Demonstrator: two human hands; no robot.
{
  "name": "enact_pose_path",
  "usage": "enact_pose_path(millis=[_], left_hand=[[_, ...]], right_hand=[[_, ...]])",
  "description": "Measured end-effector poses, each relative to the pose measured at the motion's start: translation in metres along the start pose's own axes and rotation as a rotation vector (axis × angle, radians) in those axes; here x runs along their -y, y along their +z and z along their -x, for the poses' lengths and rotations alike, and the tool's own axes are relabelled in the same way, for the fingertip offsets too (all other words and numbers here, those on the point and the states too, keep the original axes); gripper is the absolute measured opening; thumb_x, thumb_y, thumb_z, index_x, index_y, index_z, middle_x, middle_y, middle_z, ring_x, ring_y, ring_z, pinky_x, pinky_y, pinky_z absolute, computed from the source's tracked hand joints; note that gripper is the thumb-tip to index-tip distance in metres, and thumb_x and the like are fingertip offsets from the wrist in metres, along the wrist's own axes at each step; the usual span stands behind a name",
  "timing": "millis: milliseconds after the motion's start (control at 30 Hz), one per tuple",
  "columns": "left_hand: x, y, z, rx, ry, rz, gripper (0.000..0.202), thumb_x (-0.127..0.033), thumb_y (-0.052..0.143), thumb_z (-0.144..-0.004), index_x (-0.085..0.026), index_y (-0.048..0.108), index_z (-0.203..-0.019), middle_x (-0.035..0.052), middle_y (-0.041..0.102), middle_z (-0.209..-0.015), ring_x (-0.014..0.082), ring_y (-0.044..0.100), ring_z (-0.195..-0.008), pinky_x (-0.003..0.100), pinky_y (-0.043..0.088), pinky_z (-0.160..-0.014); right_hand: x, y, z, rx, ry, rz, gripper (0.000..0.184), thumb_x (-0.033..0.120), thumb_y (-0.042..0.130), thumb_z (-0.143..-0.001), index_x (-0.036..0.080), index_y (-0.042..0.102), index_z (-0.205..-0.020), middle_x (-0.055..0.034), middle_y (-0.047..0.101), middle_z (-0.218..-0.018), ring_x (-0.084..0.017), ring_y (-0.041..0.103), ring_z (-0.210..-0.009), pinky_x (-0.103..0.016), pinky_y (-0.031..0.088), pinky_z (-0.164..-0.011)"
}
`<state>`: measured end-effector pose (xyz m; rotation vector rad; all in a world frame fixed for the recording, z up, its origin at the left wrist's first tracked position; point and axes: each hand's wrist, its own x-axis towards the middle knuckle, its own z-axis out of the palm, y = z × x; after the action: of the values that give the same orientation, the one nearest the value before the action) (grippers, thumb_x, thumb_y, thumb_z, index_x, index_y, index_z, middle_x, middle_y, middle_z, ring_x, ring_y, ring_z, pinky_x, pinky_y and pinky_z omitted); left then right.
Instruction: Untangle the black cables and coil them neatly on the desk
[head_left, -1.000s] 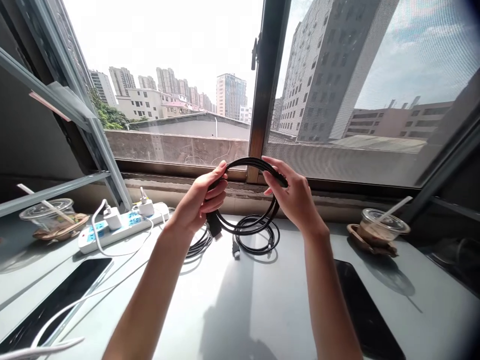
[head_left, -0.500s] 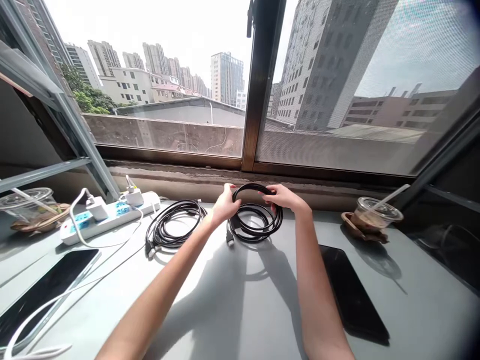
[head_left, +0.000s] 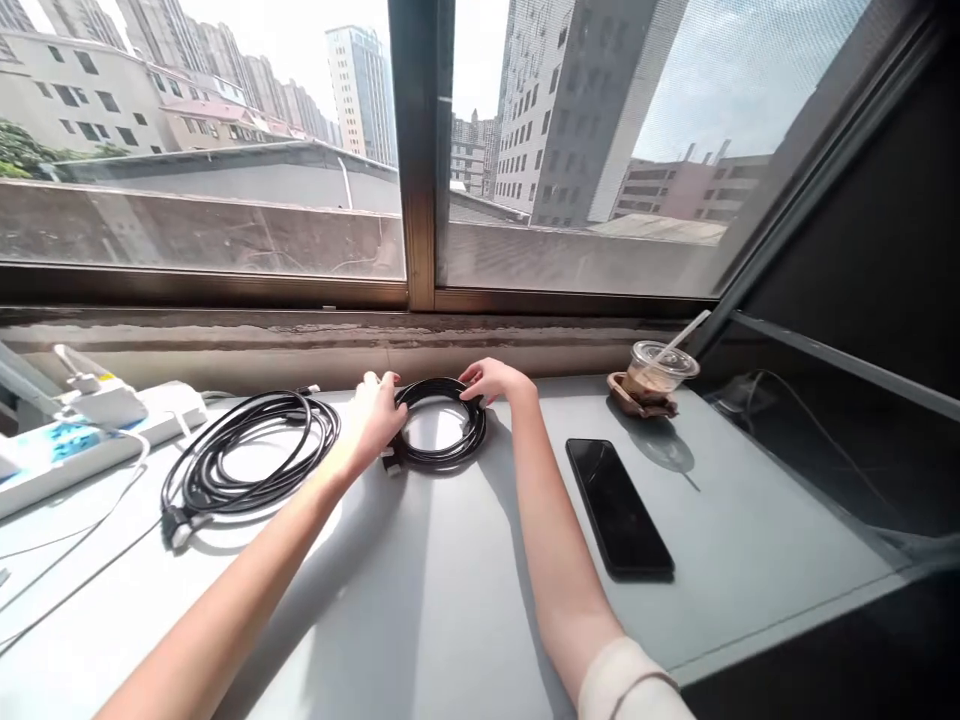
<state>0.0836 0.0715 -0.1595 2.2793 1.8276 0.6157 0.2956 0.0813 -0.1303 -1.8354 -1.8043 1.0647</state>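
Observation:
A small coil of black cable (head_left: 442, 432) lies flat on the grey table (head_left: 465, 600) near the window sill. My left hand (head_left: 379, 420) grips the coil's left side with curled fingers. My right hand (head_left: 495, 380) rests on the coil's upper right edge, fingers bent over the cable. A second, larger coil of black cable (head_left: 251, 455) lies to the left, apart from both hands, its plug end at the lower left.
A black phone (head_left: 619, 505) lies face up to the right. A plastic cup with a straw (head_left: 656, 372) stands in a holder at the back right. A white power strip (head_left: 90, 430) with chargers and white leads sits far left. The window frame (head_left: 420, 200) rises behind.
Both hands have lowered the small coil from in front of the window down onto the table. The view has shifted right and down.

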Motion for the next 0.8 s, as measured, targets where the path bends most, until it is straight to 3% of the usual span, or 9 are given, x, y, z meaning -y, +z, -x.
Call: enact_pose_path(millis=[167,300,433,633,800], left_hand=[[0.004,0.018,-0.005,0.018,0.074,-0.004,0.043,-0.029,0.042,-0.081,-0.013,0.051,-0.12,0.0115,0.056,-0.102,0.0236,0.055,-0.099,0.032,0.043,-0.088],[0.001,0.025,0.0,-0.007,0.047,-0.011,0.048,-0.03,0.034,-0.085,-0.012,0.049,-0.127,0.0141,0.056,-0.105,0.0257,0.054,-0.103,0.033,0.043,-0.089],[-0.003,0.02,0.008,-0.038,0.002,-0.014,0.051,-0.036,0.029,-0.089,-0.014,0.048,-0.131,0.0143,0.058,-0.114,0.0274,0.053,-0.108,0.036,0.041,-0.091],[-0.002,0.005,0.027,-0.082,-0.054,-0.039,0.047,-0.04,0.028,-0.089,-0.017,0.064,-0.11,0.0134,0.063,-0.111,0.0289,0.06,-0.099,0.038,0.045,-0.084],[-0.01,-0.008,0.065,-0.294,0.101,-0.069,0.043,-0.033,0.03,-0.09,-0.015,0.057,-0.119,0.013,0.049,-0.132,0.0275,0.048,-0.118,0.042,0.034,-0.1]], right_hand=[[0.003,0.002,0.002,-0.017,-0.034,0.011,0.042,0.019,0.067,-0.07,0.017,0.062,-0.112,-0.006,0.064,-0.108,-0.016,0.06,-0.09,-0.017,0.048,-0.058],[0.007,0.007,0.004,-0.037,-0.044,0.037,0.046,0.024,0.064,-0.074,0.016,0.057,-0.118,-0.0073,0.062,-0.112,-0.017,0.061,-0.089,-0.021,0.048,-0.064],[0.015,0.011,0.014,-0.089,-0.082,0.073,0.047,0.026,0.06,-0.078,0.015,0.053,-0.123,-0.0081,0.057,-0.121,-0.017,0.057,-0.1,-0.023,0.046,-0.08],[0.036,0.008,0.046,-0.162,-0.19,0.139,0.043,0.026,0.054,-0.084,0.017,0.05,-0.125,-0.0094,0.051,-0.124,-0.017,0.051,-0.109,-0.027,0.042,-0.091],[0.077,0.014,0.094,-0.311,-0.339,0.243,0.036,0.017,0.052,-0.085,0.015,0.053,-0.12,-0.0108,0.048,-0.124,-0.022,0.038,-0.122,-0.037,0.03,-0.103]])
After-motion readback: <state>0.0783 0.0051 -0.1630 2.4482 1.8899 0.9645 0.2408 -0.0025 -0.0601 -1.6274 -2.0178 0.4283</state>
